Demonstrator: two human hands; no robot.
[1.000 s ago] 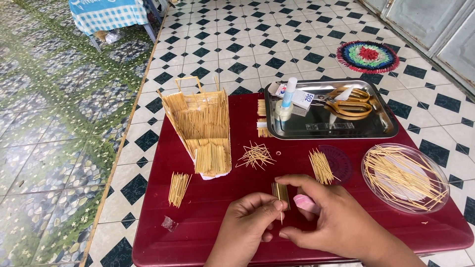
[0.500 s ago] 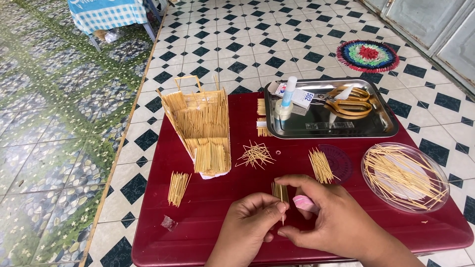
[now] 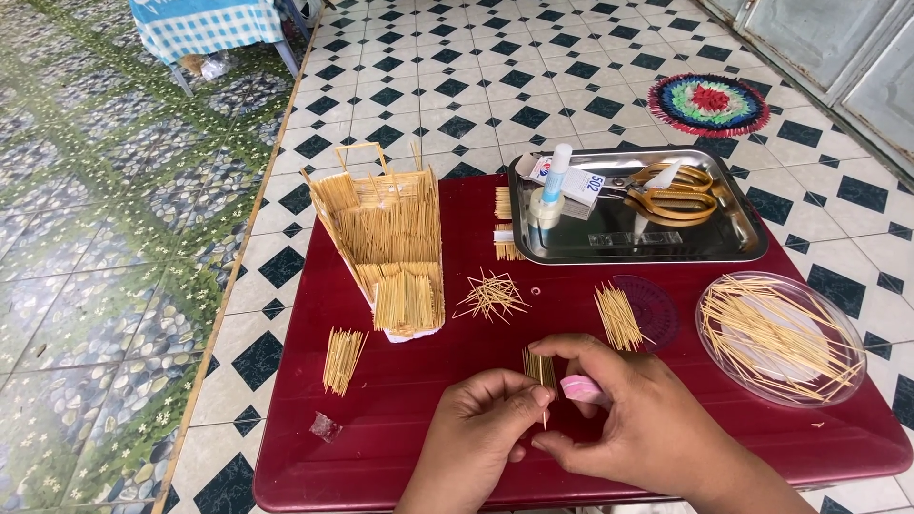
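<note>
Toothpicks (image 3: 539, 367) stood pinched in a small bundle between the left hand (image 3: 481, 428) and right hand (image 3: 628, 419), upright over the red table (image 3: 400, 428), seemingly to level their ends; a pink object (image 3: 581, 387), perhaps a cutter, sat in the right fingers. Bare tabletop lay left; a clear dish (image 3: 781, 338) sat right.

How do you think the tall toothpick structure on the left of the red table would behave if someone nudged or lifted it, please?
The toothpick structure is probably very light, being built of thin sticks, so a nudge would likely slide it across the smooth red table. It stands tall on a narrow base, so it may tip. Its thin handle and loose-looking stick ends suggest it is fragile; lifting from below seems safer.
</note>
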